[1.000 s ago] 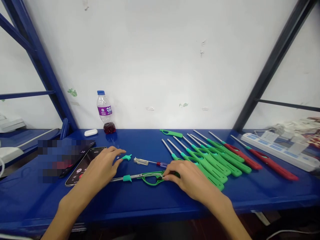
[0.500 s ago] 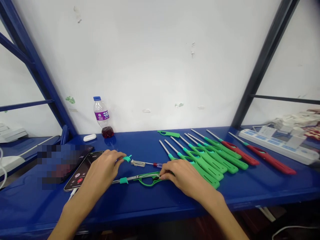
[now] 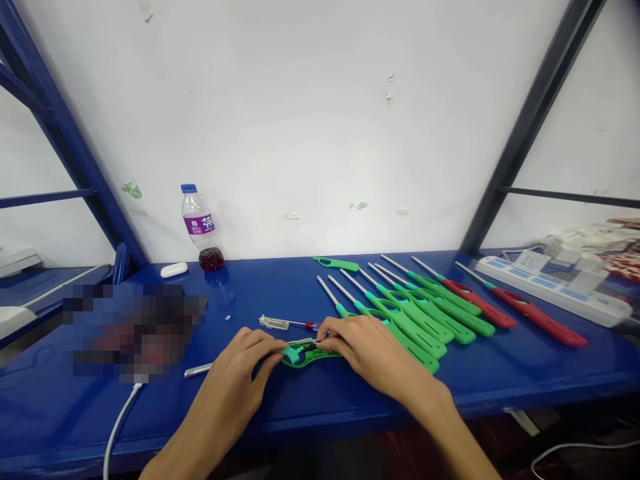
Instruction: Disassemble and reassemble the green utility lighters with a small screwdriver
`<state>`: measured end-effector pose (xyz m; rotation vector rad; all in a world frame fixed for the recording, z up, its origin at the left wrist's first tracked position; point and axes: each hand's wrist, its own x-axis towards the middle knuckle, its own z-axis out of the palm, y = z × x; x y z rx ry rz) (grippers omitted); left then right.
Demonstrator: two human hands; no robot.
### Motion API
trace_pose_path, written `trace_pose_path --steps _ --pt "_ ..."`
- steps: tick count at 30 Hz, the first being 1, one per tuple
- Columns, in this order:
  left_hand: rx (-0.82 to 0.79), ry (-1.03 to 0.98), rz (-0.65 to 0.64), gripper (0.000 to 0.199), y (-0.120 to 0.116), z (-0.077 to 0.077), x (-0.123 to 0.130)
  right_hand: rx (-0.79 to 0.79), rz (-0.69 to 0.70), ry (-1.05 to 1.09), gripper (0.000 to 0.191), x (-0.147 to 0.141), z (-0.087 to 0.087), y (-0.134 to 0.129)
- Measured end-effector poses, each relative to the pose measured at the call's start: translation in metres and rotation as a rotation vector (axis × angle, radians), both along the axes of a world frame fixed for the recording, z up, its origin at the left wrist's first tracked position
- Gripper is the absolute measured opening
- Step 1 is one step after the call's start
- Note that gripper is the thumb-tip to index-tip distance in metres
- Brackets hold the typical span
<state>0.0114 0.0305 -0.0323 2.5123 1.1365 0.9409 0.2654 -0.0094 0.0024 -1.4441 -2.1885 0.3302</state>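
Note:
A green lighter casing (image 3: 320, 355) lies open-side up near the table's front, its metal tube (image 3: 197, 370) pointing left. My left hand (image 3: 247, 363) pinches a small teal piece (image 3: 293, 355) over the casing's left part. Closed at the casing's middle, my right hand (image 3: 357, 340) has thumb and forefinger together at a thin wire (image 3: 314, 342); its other fingers are curled. Behind the casing are a clear plastic part (image 3: 274, 323) and a screwdriver (image 3: 311, 326), whose handle is partly hidden by my right hand.
Several green lighters (image 3: 413, 320) and red ones (image 3: 537, 315) lie at the right, beside a white power strip (image 3: 555, 290). A loose green casing half (image 3: 336, 264) is near the wall. At the left stand a bottle (image 3: 203, 230) and a white case (image 3: 174, 270).
My left hand has moved right and toward the front with the teal piece, from beside the clear part to the casing. My right hand stays at the wire.

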Motion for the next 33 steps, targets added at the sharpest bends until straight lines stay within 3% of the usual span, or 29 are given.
trace_pose_path --steps 10,33 --pt "-0.005 0.030 0.054 0.026 -0.003 -0.009 0.013 0.005 0.041 0.032 0.013 0.002 0.000 0.000" --pt "0.100 -0.009 -0.001 0.022 0.000 -0.016 0.016 0.017 0.090 0.122 0.014 0.000 -0.002 0.004"
